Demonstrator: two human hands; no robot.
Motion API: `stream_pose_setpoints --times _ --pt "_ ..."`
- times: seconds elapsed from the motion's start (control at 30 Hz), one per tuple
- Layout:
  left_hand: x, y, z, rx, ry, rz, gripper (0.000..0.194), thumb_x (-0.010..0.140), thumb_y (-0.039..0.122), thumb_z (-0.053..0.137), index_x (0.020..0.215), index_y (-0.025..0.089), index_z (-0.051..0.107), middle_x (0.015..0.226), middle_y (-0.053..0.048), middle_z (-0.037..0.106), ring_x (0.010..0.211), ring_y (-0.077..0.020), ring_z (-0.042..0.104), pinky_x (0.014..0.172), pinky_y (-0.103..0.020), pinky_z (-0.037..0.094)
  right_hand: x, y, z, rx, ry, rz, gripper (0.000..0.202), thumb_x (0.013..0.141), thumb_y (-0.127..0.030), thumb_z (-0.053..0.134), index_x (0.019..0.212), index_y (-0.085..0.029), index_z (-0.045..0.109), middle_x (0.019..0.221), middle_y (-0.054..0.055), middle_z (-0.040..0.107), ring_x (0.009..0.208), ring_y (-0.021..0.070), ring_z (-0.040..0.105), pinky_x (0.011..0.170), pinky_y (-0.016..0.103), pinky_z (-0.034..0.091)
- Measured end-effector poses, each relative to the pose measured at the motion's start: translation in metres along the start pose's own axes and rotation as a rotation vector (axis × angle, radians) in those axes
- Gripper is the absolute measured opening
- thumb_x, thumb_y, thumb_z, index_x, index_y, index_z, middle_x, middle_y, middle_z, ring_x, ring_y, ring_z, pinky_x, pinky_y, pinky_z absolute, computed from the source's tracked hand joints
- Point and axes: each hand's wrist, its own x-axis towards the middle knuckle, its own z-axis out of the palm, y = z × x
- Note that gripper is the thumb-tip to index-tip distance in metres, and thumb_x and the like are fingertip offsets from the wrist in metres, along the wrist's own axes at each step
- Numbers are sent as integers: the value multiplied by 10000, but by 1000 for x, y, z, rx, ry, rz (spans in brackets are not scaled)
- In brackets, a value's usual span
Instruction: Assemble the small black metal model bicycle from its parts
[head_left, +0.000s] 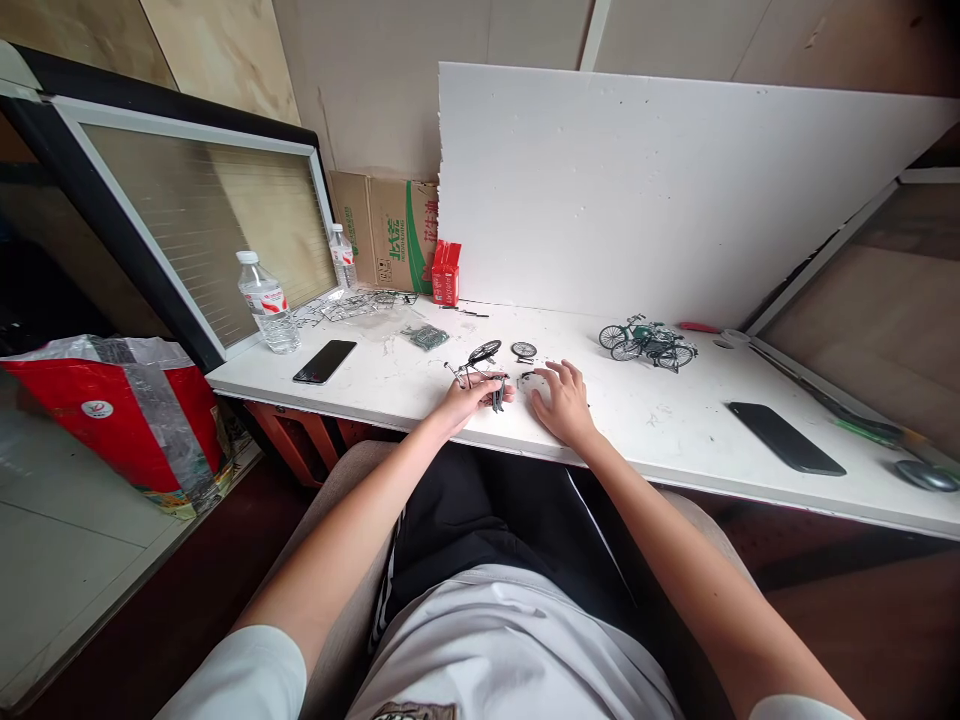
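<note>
My left hand (pixel 466 402) is closed round a small black model bicycle frame (pixel 496 393) near the table's front edge. One black spoked wheel (pixel 484 351) is at the far end of that model. To its right, my right hand (pixel 562 400) rests on the white table with fingers spread, its fingertips beside small dark parts (pixel 527 376). A loose wheel (pixel 523 349) lies just beyond, with a short black piece by it. Whether the right fingertips touch a part is too small to tell.
Two assembled model bicycles (pixel 651 344) stand at the right. A black phone (pixel 325 361), water bottle (pixel 271 308), bagged green parts (pixel 427 337) and part frames (pixel 360 305) lie left. Another dark phone (pixel 786 437) and a mouse (pixel 927 475) are far right. A white board (pixel 660 190) stands behind.
</note>
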Motion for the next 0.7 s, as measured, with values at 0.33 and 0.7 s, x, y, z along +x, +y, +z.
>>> stream_pose_setpoints --times 0.33,0.7 --pt "-1 2 1 -2 31 8 377 794 383 867 1030 113 752 1023 -160 814 905 -264 787 928 -411 535 2 -1 -2 72 64 190 596 898 -240 497 1486 -143 470 1452 219 583 1427 426 413 1129 640 423" --pt "-4 7 4 -57 45 2 354 744 369 886 960 116 764 962 -133 814 893 -245 772 925 -387 536 6 31 -3 232 83 291 600 813 -138 511 1410 -166 570 1414 188 618 1368 371 482 1157 560 438"
